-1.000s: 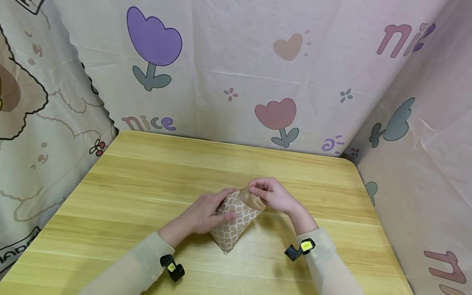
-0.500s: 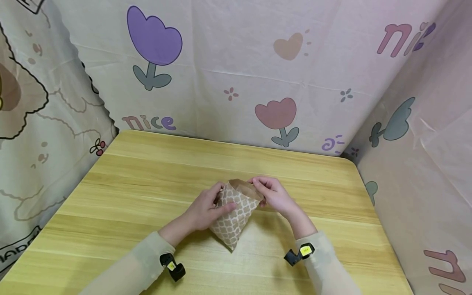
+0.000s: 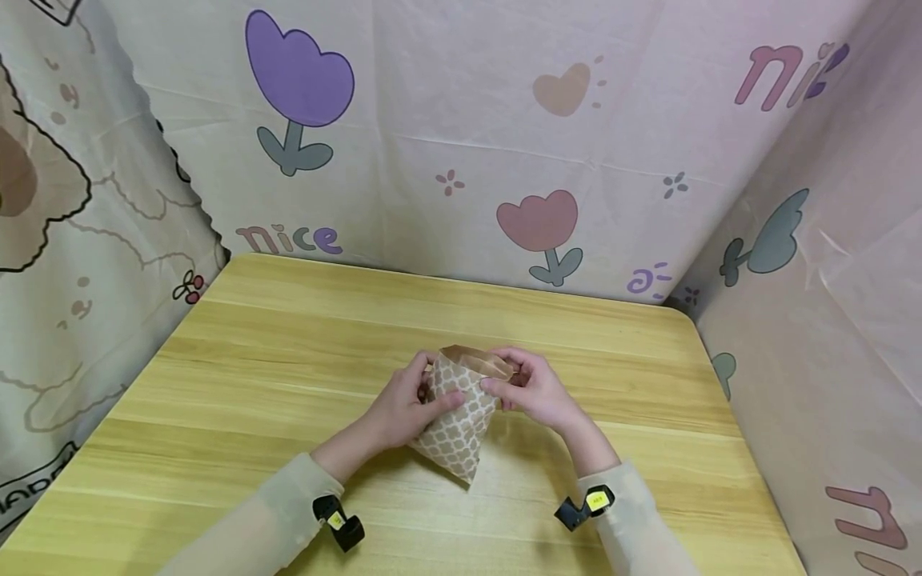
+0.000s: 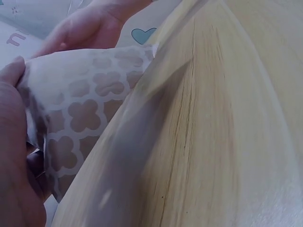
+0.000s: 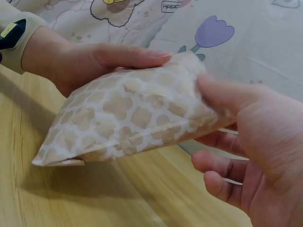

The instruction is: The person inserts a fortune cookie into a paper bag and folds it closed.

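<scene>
Between both hands is a small brown paper bag (image 3: 454,432) with a white lattice print, its mouth open toward the far side. My left hand (image 3: 399,408) grips the bag's left side, thumb across the front and fingers behind. At the mouth's right edge, my right hand (image 3: 536,388) pinches the paper with its thumb on the front. In the right wrist view the bag (image 5: 118,113) tilts, its bottom corner low over the tabletop. The left wrist view shows the bag (image 4: 85,109) with the left hand (image 4: 16,156) beside it. What lies inside is hidden.
The bag is over a light wood table (image 3: 302,320). Printed cloth (image 3: 418,104) hangs along the table's back and both sides. Each sleeve carries a small black wrist device, such as the right one (image 3: 587,506).
The bag's mouth has spread wider, and its bottom corner has swung to the right. My right hand has shifted from the rim's top to its right edge, thumb now on the front.
</scene>
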`<state>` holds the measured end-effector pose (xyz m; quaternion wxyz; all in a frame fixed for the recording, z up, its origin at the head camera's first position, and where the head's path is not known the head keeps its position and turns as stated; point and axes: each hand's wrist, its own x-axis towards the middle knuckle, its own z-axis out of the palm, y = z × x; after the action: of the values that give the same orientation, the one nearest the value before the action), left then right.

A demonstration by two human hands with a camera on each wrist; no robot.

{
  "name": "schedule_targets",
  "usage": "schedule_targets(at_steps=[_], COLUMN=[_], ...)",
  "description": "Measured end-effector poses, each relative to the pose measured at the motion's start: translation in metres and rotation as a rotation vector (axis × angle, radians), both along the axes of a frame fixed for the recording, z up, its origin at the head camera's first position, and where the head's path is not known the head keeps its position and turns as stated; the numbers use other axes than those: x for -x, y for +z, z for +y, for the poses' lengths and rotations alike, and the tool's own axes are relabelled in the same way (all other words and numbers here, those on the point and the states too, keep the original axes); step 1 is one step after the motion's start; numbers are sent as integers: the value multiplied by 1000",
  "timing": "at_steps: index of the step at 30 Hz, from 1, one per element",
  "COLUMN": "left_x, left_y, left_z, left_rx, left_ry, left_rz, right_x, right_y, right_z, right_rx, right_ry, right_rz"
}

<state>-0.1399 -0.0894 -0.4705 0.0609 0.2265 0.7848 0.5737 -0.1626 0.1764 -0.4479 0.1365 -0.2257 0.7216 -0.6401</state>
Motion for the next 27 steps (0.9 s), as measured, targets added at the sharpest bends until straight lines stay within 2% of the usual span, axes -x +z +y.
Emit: schedule_targets(at_steps=[3, 10, 14, 19, 27], left_x=[0, 1, 1, 1, 0], left_y=[-1, -2, -2, -1, 2], left_z=[2, 1, 0, 0, 2], left_rx=[-17, -34, -70, -82, -81], left_ry=[-14, -50, -80, -97, -91], left_rz=[-21, 11, -3, -12, 17], right_x=[-1, -2, -3, -4, -3], right_y=[0, 0, -1, 0, -1], right_z=[0, 1, 3, 6, 9], right_rx=[-15, -33, -52, -98, -139], right_ry=[-30, -63, -70, -62, -16], right_rz=[-10, 0, 8, 38, 89])
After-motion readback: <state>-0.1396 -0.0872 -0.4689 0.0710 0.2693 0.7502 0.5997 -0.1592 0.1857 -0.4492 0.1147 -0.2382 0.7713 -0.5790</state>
